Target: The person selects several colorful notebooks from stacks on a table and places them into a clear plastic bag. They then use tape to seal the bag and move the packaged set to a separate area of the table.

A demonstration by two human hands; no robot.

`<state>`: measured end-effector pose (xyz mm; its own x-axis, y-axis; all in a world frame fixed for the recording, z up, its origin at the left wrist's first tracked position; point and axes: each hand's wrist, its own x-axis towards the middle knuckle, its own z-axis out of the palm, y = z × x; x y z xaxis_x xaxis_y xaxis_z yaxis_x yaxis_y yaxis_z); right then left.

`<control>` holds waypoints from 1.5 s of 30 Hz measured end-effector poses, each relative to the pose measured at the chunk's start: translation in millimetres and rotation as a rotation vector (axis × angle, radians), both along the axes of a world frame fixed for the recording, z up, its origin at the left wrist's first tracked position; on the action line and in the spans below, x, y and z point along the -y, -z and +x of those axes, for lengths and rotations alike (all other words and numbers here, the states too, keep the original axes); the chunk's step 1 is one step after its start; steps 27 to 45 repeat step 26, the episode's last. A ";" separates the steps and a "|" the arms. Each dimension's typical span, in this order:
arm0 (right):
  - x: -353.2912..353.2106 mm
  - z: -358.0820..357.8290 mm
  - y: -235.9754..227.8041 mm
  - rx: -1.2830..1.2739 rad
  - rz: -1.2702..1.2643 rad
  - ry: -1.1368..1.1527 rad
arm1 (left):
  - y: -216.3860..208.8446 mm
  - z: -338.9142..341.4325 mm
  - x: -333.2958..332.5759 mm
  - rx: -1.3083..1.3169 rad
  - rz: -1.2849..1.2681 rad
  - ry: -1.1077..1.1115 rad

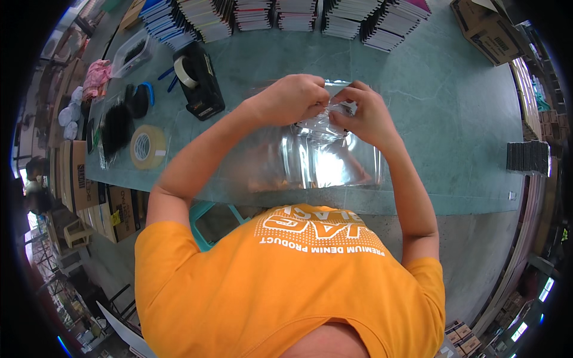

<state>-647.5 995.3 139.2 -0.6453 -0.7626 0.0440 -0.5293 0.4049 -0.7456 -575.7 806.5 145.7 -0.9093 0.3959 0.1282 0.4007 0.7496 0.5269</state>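
Note:
A shiny clear plastic sheet or bag [298, 161] lies on the green table in front of me, catching bright reflections. Both hands meet at its far part. My left hand [297, 95] is closed, its fingers pinching the crumpled plastic. Beside it, my right hand [365, 113] grips the same plastic between thumb and curled fingers. Between the two hands the film is bunched and wrinkled. Whether anything lies inside or beneath it I cannot tell.
Stacks of booklets [295, 15] line the far edge. To the left stand a black tape dispenser [200, 83], a tape roll [148, 147], a clear plastic tub [131, 53] and a pink cloth [97, 79]. A cardboard box [489, 33] and a dark stack [527, 157] sit at right.

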 end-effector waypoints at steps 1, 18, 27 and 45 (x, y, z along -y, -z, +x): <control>3.2 4.2 3.2 -0.128 -0.009 -0.043 | -0.3 4.7 -3.5 -0.017 -0.084 -0.013; -8.2 60.6 34.8 -0.477 -0.168 -0.023 | 62.0 87.7 -32.5 -0.732 -0.244 -0.320; -21.3 59.2 65.5 -0.617 -0.095 -0.116 | 72.2 94.5 -41.4 -0.701 -0.102 -0.347; -21.3 59.2 65.5 -0.617 -0.095 -0.116 | 72.2 94.5 -41.4 -0.701 -0.102 -0.347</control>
